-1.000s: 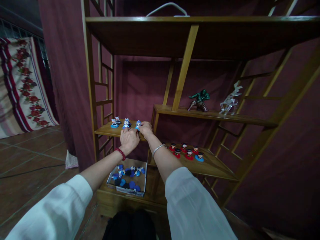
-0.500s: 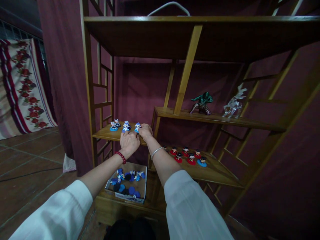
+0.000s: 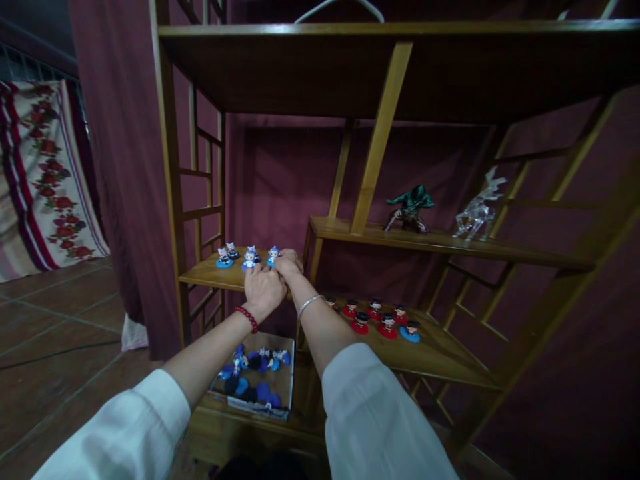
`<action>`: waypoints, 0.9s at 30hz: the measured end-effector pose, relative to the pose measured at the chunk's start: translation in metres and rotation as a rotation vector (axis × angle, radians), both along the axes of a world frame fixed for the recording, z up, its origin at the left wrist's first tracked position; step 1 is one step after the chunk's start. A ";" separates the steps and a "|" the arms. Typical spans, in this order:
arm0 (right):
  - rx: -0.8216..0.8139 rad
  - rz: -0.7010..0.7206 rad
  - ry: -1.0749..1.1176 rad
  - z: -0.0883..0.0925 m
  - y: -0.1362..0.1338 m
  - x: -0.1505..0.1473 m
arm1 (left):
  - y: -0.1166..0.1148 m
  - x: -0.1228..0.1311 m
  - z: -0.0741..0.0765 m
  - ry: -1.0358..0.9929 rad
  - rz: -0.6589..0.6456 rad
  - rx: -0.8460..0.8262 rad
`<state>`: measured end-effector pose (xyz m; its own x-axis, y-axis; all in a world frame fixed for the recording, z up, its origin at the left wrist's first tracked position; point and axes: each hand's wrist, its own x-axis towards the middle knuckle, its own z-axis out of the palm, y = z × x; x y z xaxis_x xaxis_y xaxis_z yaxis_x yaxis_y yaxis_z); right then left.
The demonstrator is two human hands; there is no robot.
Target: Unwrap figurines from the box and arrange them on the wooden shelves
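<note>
A small blue-and-white figurine [image 3: 273,256] stands upright on the left shelf [image 3: 200,273], close to its front edge. My right hand [image 3: 290,263] is closed at the figurine's right side, fingers bent against its base. From the front, my left hand [image 3: 265,288] reaches in with curled fingers at the same base; its fingertips are partly hidden. Just left of them stands another white-and-blue figurine [image 3: 250,259] with a darker one behind it. Farther left is a cat-eared figurine [image 3: 223,258] on a blue base, with a similar one [image 3: 231,251] behind.
Below, a shallow cardboard box [image 3: 257,408] holds several figurines and round bases. On the lower right shelf [image 3: 440,357] stand several red-based figurines [image 3: 387,325] and one blue-based one [image 3: 411,331]. A green-hooded figure [image 3: 413,208] and a clear deer ornament [image 3: 477,208] occupy the shelf above.
My left hand has shifted a little to the right, toward the figurine by my right hand. The whole view has moved slightly; the figurines keep their places on the shelf.
</note>
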<state>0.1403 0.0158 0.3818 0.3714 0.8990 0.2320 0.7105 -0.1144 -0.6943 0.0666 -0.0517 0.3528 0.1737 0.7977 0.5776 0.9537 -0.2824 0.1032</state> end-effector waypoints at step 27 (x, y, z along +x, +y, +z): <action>-0.025 0.040 -0.041 0.000 0.017 0.005 | 0.011 0.000 0.009 0.036 -0.056 -0.131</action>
